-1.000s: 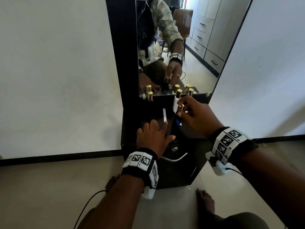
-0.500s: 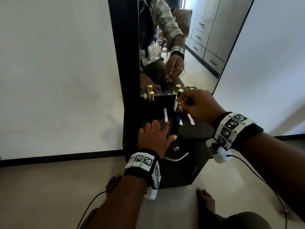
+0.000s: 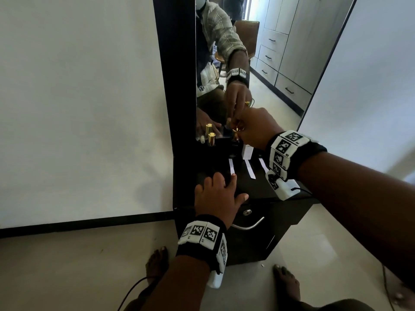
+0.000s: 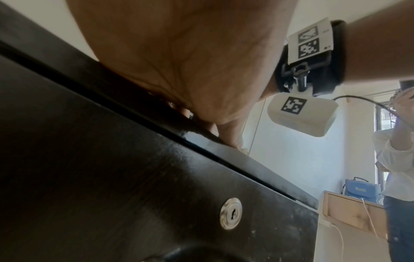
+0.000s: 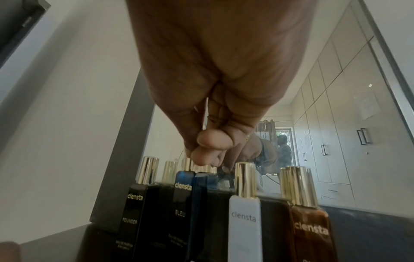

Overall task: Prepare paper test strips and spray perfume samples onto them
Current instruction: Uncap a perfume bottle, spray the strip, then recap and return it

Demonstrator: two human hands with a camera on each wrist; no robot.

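Right grip (image 5: 201, 154) pinching gold cap of blue clensta BLEU bottle (image 5: 184, 203).

Right hand (image 5: 215, 99) comes down from the top, fingertips (image 5: 202, 156) bunched on what looks like the gold cap of the blue Bleu bottle (image 5: 183, 203), with the black Founder bottle (image 5: 132, 212) on one side and the white bottle (image 5: 245, 221) and amber bottle (image 5: 310, 230) on the other, mirror (image 5: 325, 124) behind.
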